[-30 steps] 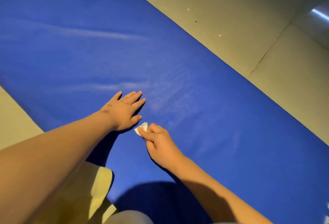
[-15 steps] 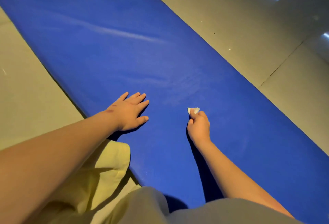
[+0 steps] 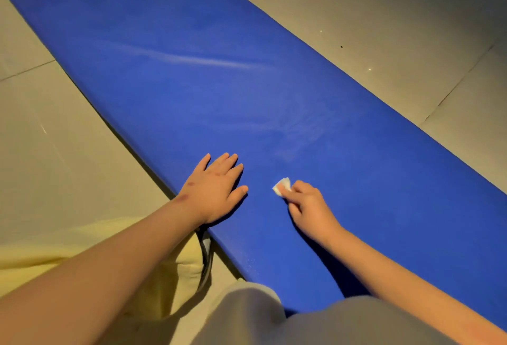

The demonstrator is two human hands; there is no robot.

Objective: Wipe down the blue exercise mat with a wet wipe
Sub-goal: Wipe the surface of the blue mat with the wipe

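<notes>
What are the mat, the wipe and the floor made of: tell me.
Blue exercise mat: seemingly foam or vinyl, smooth with a soft sheen; pale streaks catch light. Wet wipe: thin white nonwoven cloth or paper, crumpled in the right hand. Floor: glossy tiles, likely ceramic; thin joints and a lamp reflection show.

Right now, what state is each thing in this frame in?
blue mat: unrolled, lying flat on the tiled floor, faint streaks on its surface.
left hand: fingers straight, resting flat on the blue mat near its edge.
right hand: fingers curled, pinching the wet wipe.
wet wipe: bunched small, held against the blue mat.
</notes>
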